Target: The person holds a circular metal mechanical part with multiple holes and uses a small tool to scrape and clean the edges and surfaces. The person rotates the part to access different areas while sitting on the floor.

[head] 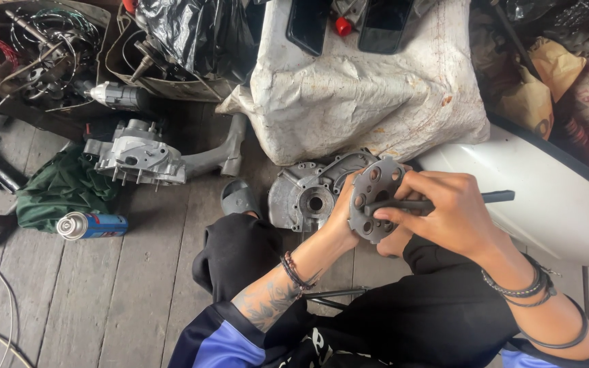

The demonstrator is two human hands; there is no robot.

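A round grey metal plate [375, 197] with holes through it sits upright in front of the person's lap, clamped at its left edge by the left hand [344, 217], whose fingers curl behind it. The right hand [448, 211] is closed around a dark slim tool [468, 200]; the tool lies level, its tip resting against the face of the plate and its other end sticking out to the right past the knuckles. Dark cord bracelets [530, 286] ring the right wrist, and a beaded one [296, 271] rings the tattooed left forearm.

Just behind the plate, on the plank floor [103, 300], lies a grey engine casing half [311, 194] with a round bore in its middle. Farther left rests a second, silver casing [138, 158], near a crumpled green cloth [63, 187] and a blue spray can [90, 225] lying on its side. At the far side stands a stuffed white sack [369, 88] with two dark flat objects on top. A white body panel [553, 197] runs along the right.
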